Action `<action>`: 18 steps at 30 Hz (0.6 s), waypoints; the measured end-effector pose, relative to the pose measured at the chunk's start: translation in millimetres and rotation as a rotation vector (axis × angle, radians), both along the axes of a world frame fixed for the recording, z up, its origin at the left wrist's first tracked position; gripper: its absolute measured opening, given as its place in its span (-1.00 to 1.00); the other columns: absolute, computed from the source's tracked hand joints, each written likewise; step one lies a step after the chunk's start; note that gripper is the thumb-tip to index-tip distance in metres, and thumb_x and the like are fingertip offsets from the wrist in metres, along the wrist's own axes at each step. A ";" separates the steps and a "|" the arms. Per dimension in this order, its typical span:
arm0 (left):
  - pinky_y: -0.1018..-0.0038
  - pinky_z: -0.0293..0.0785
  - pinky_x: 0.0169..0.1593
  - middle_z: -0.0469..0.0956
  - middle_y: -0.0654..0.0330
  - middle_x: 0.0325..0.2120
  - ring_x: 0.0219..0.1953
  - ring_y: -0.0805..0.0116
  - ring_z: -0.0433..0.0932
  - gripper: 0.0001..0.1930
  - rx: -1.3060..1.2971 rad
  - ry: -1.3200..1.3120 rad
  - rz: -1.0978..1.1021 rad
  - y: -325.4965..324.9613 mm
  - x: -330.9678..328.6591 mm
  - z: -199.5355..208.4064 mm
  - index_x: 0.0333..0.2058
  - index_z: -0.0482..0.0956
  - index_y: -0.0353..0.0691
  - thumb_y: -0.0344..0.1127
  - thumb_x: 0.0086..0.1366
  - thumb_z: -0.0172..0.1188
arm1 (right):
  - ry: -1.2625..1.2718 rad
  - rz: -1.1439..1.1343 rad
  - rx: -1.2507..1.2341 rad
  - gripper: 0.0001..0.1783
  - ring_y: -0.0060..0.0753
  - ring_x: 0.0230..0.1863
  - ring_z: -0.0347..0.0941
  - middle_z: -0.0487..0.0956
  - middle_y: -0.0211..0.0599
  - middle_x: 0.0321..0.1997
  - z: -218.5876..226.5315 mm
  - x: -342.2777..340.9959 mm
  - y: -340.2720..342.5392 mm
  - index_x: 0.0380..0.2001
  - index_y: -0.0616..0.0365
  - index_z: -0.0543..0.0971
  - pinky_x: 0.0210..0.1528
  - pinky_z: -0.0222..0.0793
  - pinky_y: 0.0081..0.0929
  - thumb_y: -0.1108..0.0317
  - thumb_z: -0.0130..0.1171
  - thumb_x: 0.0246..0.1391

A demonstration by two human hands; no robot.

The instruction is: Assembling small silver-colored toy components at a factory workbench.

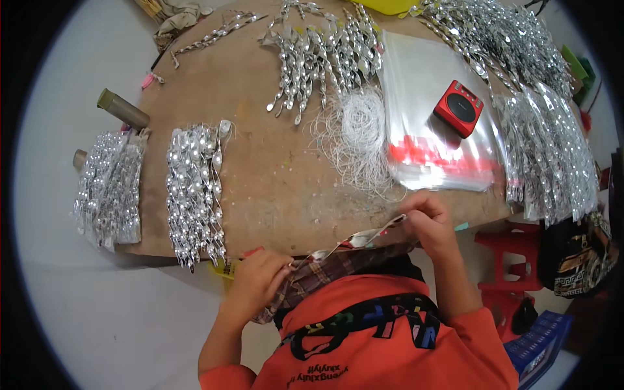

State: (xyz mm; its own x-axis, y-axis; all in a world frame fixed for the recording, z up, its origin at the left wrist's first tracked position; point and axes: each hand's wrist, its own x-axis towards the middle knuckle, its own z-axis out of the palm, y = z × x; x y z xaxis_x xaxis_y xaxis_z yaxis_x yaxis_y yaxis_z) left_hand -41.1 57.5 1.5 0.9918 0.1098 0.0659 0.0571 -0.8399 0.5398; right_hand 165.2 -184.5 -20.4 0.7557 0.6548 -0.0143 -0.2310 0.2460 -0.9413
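Between my two hands a twisted silver strip stretches at the table's near edge, just above my lap. My left hand is closed round its left end. The other end is pinched by the fingers of my right hand, held a little higher. Beyond my right hand lies a loose tangle of white string. To the left, a row of twisted silver strips hangs over the near table edge. A further group of silver twisted strips is spread at the far middle.
A red speaker box rests on a stack of clear plastic bags. Packed silver bundles lie at the right, others at the left beside a brown tube. Red stools and a blue basket stand below right.
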 end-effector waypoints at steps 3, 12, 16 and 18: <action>0.35 0.36 -0.23 0.51 0.11 -0.39 -0.31 0.14 0.46 -0.74 -0.045 0.215 -0.050 -4.0 -13.2 4.7 -0.23 0.50 -0.27 -0.40 0.06 0.20 | -0.018 0.092 -0.124 -0.96 -0.72 -0.55 0.28 0.42 -0.47 -0.51 10.0 -12.9 8.8 -0.44 0.20 0.45 -0.50 0.21 -0.73 0.47 0.06 0.02; 0.61 0.41 -0.30 0.55 0.19 -0.41 -0.36 0.49 0.49 -0.64 -0.872 0.089 0.188 -50.6 28.7 -7.4 0.05 0.34 -0.29 -0.35 0.29 -0.06 | -0.596 0.268 -0.220 -0.91 -0.48 -0.43 0.43 0.50 -0.31 -0.45 4.9 -36.5 61.4 -0.42 0.22 0.52 -0.38 0.31 -0.58 0.43 0.10 0.02; 0.71 0.33 -0.34 0.50 0.28 -0.38 -0.42 0.63 0.39 -0.64 -1.128 0.011 0.340 -41.6 20.7 -12.4 0.05 0.35 -0.28 -0.30 0.31 -0.07 | -1.014 -0.059 -0.373 -0.91 -0.32 -0.45 0.42 0.49 -0.31 -0.49 4.6 18.1 105.0 -0.43 0.13 0.53 -0.34 0.25 -0.39 0.37 0.10 0.00; 0.74 0.29 -0.36 0.47 0.30 -0.37 -0.42 0.68 0.36 -0.64 -1.214 -0.022 0.391 -38.6 16.9 -13.1 0.05 0.35 -0.30 -0.28 0.32 -0.08 | -1.173 -0.072 -0.411 -0.92 -0.33 -0.46 0.40 0.47 -0.34 -0.51 -3.0 37.7 129.0 -0.46 0.10 0.52 -0.34 0.21 -0.37 0.36 0.11 -0.02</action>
State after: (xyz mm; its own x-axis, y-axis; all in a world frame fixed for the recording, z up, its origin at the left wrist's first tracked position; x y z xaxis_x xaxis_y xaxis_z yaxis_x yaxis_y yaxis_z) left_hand -24.2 19.0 -11.6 0.8797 0.3943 -0.2658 0.1692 0.2629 0.9499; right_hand 202.9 -55.5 -23.4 0.4847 0.7185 0.4989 0.8023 -0.1380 -0.5807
